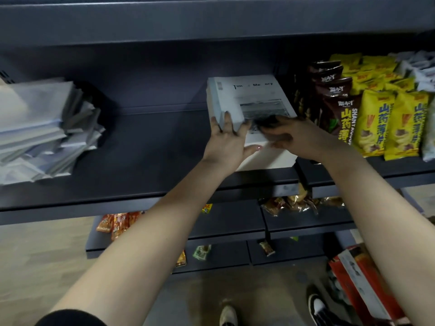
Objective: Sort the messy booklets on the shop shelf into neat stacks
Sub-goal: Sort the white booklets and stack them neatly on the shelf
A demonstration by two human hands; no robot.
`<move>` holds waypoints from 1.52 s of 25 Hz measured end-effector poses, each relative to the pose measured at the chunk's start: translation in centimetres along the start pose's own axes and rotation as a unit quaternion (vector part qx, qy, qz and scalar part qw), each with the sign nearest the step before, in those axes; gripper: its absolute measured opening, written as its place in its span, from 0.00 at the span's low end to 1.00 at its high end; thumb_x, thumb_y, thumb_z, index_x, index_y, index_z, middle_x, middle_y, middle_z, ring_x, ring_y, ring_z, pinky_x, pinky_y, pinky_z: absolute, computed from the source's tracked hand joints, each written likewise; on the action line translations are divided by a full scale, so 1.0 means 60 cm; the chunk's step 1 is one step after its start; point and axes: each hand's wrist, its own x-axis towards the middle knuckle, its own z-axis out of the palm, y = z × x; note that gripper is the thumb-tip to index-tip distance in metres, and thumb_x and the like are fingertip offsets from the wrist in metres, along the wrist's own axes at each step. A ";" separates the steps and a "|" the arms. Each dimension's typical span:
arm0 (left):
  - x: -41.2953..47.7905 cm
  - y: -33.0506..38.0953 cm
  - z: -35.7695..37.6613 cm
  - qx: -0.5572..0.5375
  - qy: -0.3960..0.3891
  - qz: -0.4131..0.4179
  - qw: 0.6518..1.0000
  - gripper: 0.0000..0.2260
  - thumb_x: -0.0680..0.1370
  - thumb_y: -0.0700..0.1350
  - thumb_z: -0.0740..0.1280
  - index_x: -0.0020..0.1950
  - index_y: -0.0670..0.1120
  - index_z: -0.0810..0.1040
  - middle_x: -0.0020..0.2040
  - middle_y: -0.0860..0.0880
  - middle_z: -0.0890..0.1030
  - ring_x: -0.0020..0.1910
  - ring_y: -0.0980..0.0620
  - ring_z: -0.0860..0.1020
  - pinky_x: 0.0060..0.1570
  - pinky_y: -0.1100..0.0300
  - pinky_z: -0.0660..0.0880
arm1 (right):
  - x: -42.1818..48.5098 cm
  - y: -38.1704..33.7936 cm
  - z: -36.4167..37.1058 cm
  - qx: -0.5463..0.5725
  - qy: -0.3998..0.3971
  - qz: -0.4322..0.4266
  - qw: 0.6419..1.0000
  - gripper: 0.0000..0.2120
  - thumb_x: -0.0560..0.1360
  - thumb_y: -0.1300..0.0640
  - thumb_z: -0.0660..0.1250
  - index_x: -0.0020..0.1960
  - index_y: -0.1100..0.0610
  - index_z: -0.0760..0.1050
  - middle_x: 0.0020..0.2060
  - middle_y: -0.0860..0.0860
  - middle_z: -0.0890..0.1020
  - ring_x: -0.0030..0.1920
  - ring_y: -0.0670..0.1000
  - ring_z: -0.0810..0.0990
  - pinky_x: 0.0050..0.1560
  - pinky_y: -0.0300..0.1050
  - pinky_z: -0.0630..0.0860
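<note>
A neat stack of white booklets (pixel 249 95) with "Time Memory" printed on top stands on the dark shelf (pixel 146 161), right of its middle. My left hand (pixel 229 141) lies against the stack's front left corner, fingers straight and spread, thumb under the near edge. My right hand (pixel 286 135) rests on the top booklet's near end, its fingers blurred. At the shelf's far left a messy heap of white and grey booklets (pixel 44 130) leans and fans out.
Brown snack bags (pixel 334 100) and yellow snack bags (pixel 386 118) stand close to the right of the neat stack. Lower shelves (pixel 235 222) hold small snack packets. A red and white box (pixel 362 288) and two shoes are on the floor below.
</note>
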 end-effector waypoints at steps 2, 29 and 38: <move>0.000 -0.001 0.001 -0.007 0.001 -0.010 1.000 0.32 0.78 0.64 0.49 0.77 0.49 0.48 0.74 0.30 0.47 0.72 0.28 0.46 0.73 0.40 0.45 | -0.006 -0.006 -0.006 -0.002 0.004 0.000 1.000 0.24 0.76 0.60 0.66 0.70 0.52 0.67 0.72 0.53 0.64 0.71 0.55 0.62 0.60 0.26 0.52; 0.010 -0.005 0.037 -0.021 0.132 0.004 0.991 0.29 0.76 0.66 0.53 0.75 0.57 0.56 0.74 0.49 0.59 0.73 0.42 0.52 0.72 0.50 0.49 | 0.018 0.012 0.113 -0.176 0.313 0.073 0.930 0.26 0.78 0.40 0.44 0.61 0.46 0.77 0.59 0.51 0.80 0.60 0.63 0.76 0.56 0.55 0.73; 0.022 -0.014 0.073 -0.086 0.325 0.040 0.941 0.24 0.70 0.64 0.57 0.55 0.53 0.82 0.53 0.55 0.82 0.57 0.47 0.78 0.61 0.56 0.70 | 0.040 0.030 0.128 -0.193 0.438 0.009 0.878 0.23 0.80 0.48 0.49 0.54 0.52 0.82 0.50 0.54 0.84 0.50 0.60 0.83 0.48 0.52 0.77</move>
